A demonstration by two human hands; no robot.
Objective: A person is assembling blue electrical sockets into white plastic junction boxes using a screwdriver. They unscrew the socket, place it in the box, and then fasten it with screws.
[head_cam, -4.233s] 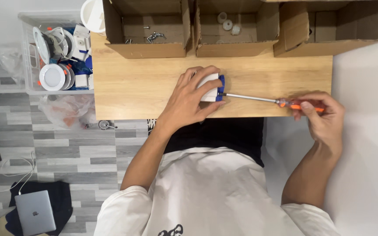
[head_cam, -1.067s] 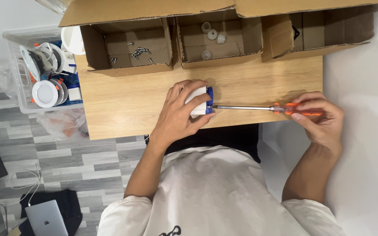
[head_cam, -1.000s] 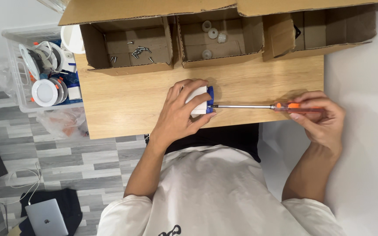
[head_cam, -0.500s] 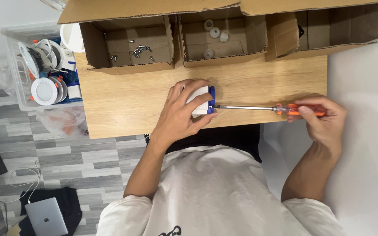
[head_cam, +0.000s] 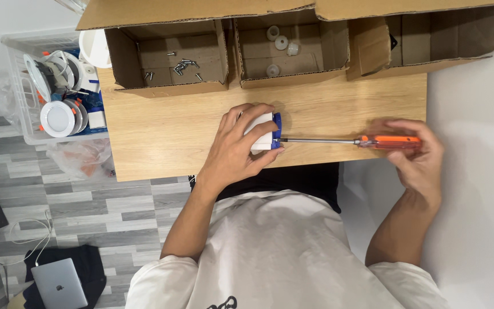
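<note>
Left hand (head_cam: 232,151) clamps a small white plastic part w/ a blue end (head_cam: 264,131) down on the light wooden desk (head_cam: 161,137), fingers (head_cam: 255,111) curled over it. Right hand (head_cam: 421,157) has fingers closed round the orange handle of a long-shafted screwdriver (head_cam: 344,141), held level, tip touching the blue end. Behind: open cardboard box w/ loose screws (head_cam: 170,63), next box w/ white round caps (head_cam: 284,48).
</note>
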